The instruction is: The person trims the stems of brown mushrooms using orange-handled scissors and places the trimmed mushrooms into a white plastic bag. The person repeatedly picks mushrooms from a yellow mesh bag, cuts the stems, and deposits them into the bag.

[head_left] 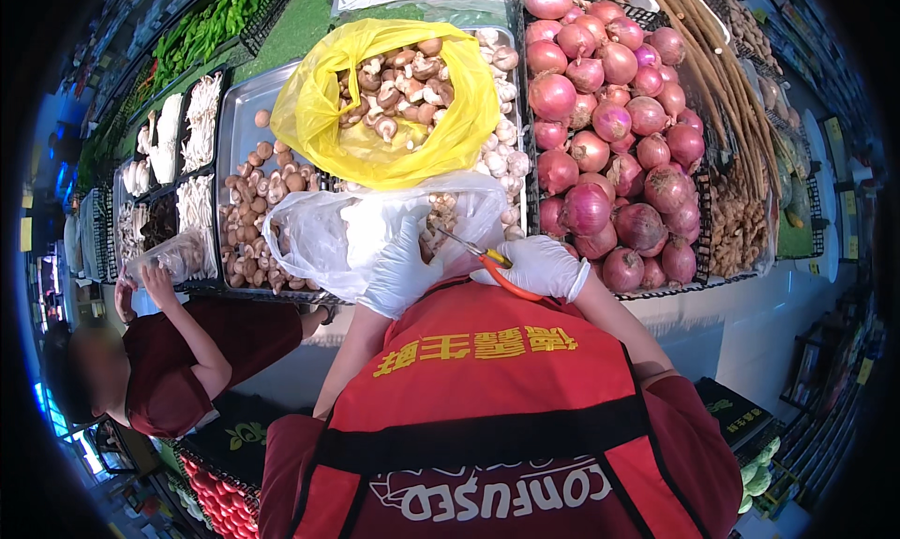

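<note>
My right hand (540, 266), in a white glove, grips a pair of scissors (508, 280) with orange and yellow handles. Their metal blades point up-left over the mouth of a clear plastic bag (309, 222). Pale brownish pieces (443, 205) lie inside that bag; they look like mushroom stems. Also gloved, my left hand (401, 272) rests at the bag, with its thumb beside the scissor tips. Whether it pinches something there is unclear. Just beyond, a yellow plastic bag (302, 128) stands open with shiitake mushrooms (394, 82) in it.
Loose mushrooms (271, 187) lie in a metal tray (242, 92) on the left. Garlic bulbs (496, 163) and a crate of red onions (619, 124) are to the right. A person (169, 370) stands at left, holding a clear package (179, 254) by packed mushrooms.
</note>
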A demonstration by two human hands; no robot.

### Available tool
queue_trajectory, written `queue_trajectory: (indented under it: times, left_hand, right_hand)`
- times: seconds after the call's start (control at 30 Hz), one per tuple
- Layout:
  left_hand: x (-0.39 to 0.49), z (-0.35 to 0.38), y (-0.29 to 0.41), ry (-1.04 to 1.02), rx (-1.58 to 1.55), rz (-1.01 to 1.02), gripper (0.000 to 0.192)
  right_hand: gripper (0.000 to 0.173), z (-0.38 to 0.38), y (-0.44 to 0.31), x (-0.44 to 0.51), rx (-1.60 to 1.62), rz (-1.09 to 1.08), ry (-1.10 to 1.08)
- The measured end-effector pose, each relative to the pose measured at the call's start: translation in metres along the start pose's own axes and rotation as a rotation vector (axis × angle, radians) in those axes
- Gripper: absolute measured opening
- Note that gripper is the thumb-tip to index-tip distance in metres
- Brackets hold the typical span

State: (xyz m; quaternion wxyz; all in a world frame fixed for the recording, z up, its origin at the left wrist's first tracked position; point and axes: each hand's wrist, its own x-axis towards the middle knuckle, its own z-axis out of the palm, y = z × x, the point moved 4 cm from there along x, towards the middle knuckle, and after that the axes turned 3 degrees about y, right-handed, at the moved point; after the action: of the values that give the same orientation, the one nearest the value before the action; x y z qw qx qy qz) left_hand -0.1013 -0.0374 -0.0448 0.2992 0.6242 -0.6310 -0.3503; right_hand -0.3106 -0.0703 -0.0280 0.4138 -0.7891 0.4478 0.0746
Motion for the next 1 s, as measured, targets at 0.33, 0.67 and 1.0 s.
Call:
queue_trajectory:
  times: [0.33, 0.67, 1.0]
  left_hand:
    - [0.034, -0.104, -0.036, 0.368, 0.216, -0.069, 0.052]
    - [0.15, -0.128, -0.058, 0.42, 0.548, 0.176, 0.032]
    - [0.196, -0.046, -0.093, 0.275, 0.518, -0.151, 0.044]
  right_hand:
    - [0.079, 0.003, 0.021, 0.005, -0.017, 0.055, 0.149]
    - [0.075, 0.003, 0.013, 0.0, 0.043, 0.066, 0.14]
    - [0.072, 0.004, 0.021, -0.016, 0.094, 0.117, 0.135]
